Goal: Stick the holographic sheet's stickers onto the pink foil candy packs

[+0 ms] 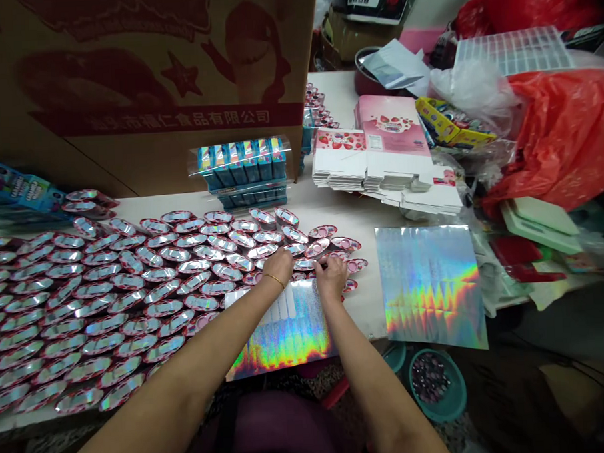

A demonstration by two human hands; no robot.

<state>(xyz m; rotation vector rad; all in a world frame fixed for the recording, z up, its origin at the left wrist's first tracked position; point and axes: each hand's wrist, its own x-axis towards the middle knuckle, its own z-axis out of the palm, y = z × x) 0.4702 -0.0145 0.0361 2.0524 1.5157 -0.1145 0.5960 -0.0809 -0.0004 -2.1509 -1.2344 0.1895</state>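
My left hand, with a thin gold bracelet at the wrist, reaches over the front right of a crowd of small packs with shiny silvery oval tops and red edges. Its fingers are drawn together at the packs; what they grip is hidden. Close by on the right, my right hand has its fingers pinched over a few packs whose tops show pink; anything in the pinch is too small to name. Beneath my forearms lies a rainbow-silver sticker sheet, with pale oval patches in its upper part.
Another holographic sheet overhangs the table's front edge at right. Behind it are stacked flat pink strawberry cartons. A large cardboard box walls off the back, with a blue display pack before it. A teal basin sits below.
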